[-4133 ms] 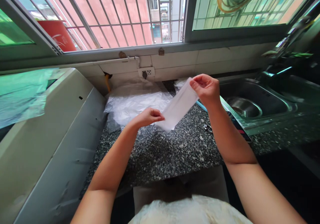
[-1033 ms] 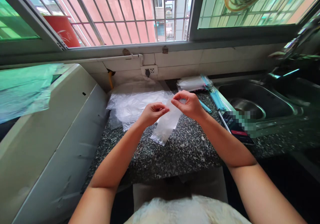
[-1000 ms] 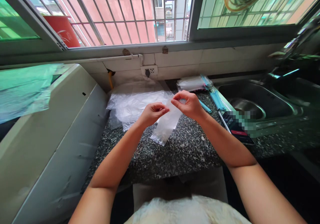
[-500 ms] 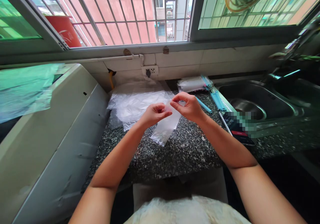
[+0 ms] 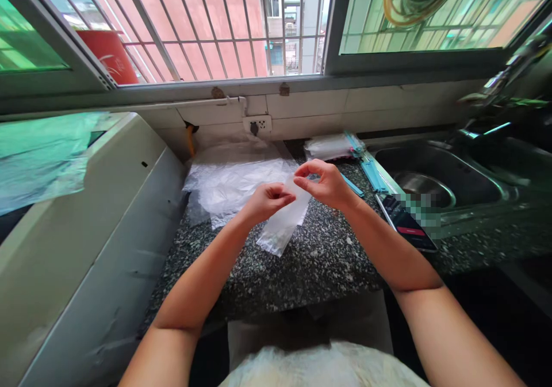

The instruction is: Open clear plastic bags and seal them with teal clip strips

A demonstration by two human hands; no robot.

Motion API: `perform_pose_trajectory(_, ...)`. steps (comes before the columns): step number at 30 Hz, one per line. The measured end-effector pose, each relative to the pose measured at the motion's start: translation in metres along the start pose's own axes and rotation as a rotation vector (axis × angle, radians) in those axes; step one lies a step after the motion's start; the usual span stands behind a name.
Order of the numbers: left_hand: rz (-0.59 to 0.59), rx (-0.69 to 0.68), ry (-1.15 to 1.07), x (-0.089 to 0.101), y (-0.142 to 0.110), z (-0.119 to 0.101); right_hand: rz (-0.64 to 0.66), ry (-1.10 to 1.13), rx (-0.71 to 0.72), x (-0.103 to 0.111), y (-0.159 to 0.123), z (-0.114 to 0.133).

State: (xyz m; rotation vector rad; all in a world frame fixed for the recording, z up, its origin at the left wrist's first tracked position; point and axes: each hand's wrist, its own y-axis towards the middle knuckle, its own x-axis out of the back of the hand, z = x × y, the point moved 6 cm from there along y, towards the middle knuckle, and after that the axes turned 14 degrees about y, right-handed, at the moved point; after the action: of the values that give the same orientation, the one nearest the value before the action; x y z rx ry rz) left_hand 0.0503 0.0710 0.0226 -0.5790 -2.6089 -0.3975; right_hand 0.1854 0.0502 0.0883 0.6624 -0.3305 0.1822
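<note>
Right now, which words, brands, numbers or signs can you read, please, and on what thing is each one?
No text is readable here.
Red container: white marking, too blurred to read.
Dark-screened device: small marks and a red bar, too small to read; one edge is pixelated.

Clear plastic over speckled stone
Your thin, semi-glossy plastic strip (image 5: 282, 226) lies before the crinkled, shiny plastic sheets (image 5: 241, 180); right of those sheets, you have a glossy-screened phone (image 5: 407, 223) and a smooth metal sink (image 5: 431, 163) with bright glints.
</note>
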Motion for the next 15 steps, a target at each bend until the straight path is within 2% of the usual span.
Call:
perform_pose_trajectory(4, 0.016, 0.047, -0.023, 0.0, 0.001, 0.004, -0.052, -0.026, -0.029, 0.018, 0.006, -0.008)
perform_pose_trajectory(8, 0.025, 0.087, -0.049, 0.0, 0.001, 0.006, -0.205, -0.131, -0.131, 0.044, 0.013, -0.043)
perform_pose_trajectory(12, 0.016, 0.099, -0.052, 0.0, 0.001, 0.005, -0.225, -0.517, -0.389, 0.058, 0.014, -0.085)
perform_pose_trajectory(15, -0.003, 0.094, -0.041, 0.001, 0.001, 0.005, -0.139, -0.846, -0.59, 0.063, 0.008, -0.106)
